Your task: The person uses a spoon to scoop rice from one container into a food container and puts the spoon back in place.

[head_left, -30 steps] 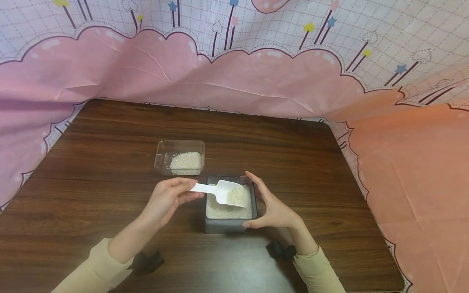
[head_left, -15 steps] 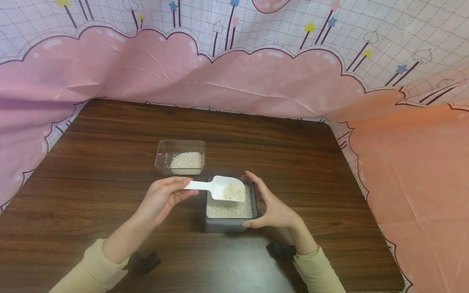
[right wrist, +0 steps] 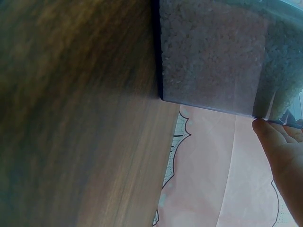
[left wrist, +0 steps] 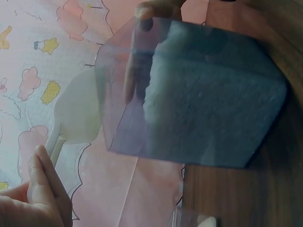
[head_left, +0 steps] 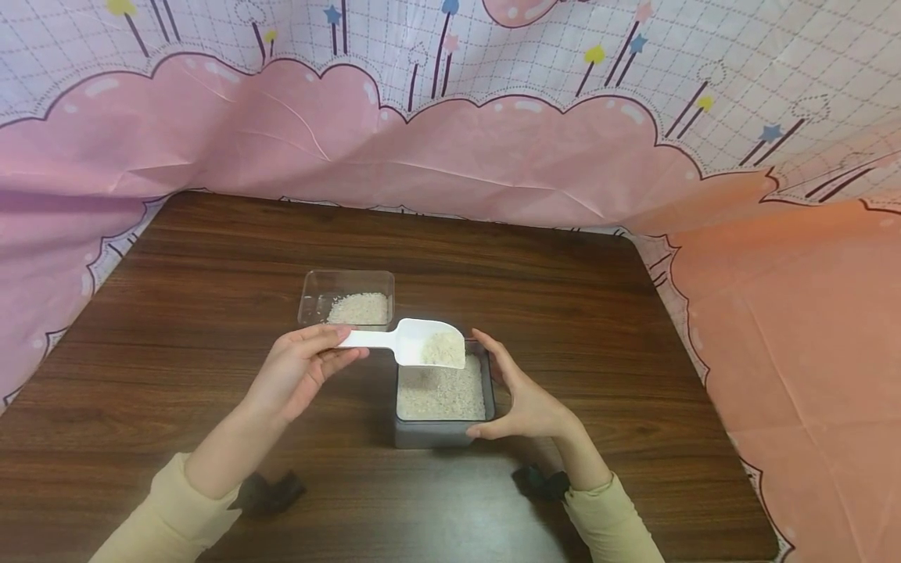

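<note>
My left hand (head_left: 296,371) pinches the handle of a white scoop (head_left: 410,341), which carries a small heap of rice (head_left: 443,349). The scoop hovers over the back of a smoky see-through container (head_left: 433,434) that holds a lot of rice. My right hand (head_left: 524,403) grips this container at its right side, thumb at the near corner and fingers at the far one. In the left wrist view the scoop (left wrist: 75,111) shows above the container's rim, with the left hand (left wrist: 40,194) on its handle. The right wrist view shows the right hand (right wrist: 286,146) against the container wall (right wrist: 213,61).
Behind and left of the scoop, a clear shallow box (head_left: 345,280) holds a little rice. Everything stands on a dark wooden table (head_left: 549,289). Patterned pink and white cloth (head_left: 493,156) hangs around its back and sides.
My left hand has lifted the scoop with rice up out of the container's rice and moved it back and slightly left. My right hand stays on the container.
</note>
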### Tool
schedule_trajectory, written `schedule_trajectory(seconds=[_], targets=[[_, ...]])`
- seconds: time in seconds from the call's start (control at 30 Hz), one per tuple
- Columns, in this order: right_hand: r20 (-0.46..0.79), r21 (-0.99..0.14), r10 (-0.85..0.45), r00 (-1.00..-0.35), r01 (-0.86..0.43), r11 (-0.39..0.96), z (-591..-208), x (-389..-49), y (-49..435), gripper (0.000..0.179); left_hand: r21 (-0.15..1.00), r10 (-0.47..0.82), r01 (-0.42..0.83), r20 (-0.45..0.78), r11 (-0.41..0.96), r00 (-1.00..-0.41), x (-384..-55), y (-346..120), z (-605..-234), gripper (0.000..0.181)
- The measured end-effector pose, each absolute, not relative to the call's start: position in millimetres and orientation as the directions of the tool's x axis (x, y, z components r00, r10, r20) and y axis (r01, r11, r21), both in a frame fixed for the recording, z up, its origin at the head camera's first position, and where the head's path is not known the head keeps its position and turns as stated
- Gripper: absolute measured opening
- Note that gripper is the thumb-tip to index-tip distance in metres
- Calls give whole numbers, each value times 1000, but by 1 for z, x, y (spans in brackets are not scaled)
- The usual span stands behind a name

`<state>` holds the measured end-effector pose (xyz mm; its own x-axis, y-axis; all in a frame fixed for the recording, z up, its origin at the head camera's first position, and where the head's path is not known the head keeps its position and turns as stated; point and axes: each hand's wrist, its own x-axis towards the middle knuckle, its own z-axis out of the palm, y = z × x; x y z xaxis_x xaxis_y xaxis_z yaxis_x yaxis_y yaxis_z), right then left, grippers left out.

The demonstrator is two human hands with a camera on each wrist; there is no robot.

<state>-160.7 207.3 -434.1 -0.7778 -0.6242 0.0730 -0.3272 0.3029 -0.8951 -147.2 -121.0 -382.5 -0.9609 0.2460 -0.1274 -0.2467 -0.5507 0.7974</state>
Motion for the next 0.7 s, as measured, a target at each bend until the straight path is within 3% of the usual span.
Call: schedule_trajectory(seconds=[0.43,0.7], targets=[[55,-897,-624,-780,-313,311,-433,-159,208,123,753,173,-244,-174,-611,-969,-159,-145,-385,19],[74,-896,-642,-763,-334,294,-433,-160,210,122,643,131,-225,-191,-732,-973,-169,-164,-389,15]])
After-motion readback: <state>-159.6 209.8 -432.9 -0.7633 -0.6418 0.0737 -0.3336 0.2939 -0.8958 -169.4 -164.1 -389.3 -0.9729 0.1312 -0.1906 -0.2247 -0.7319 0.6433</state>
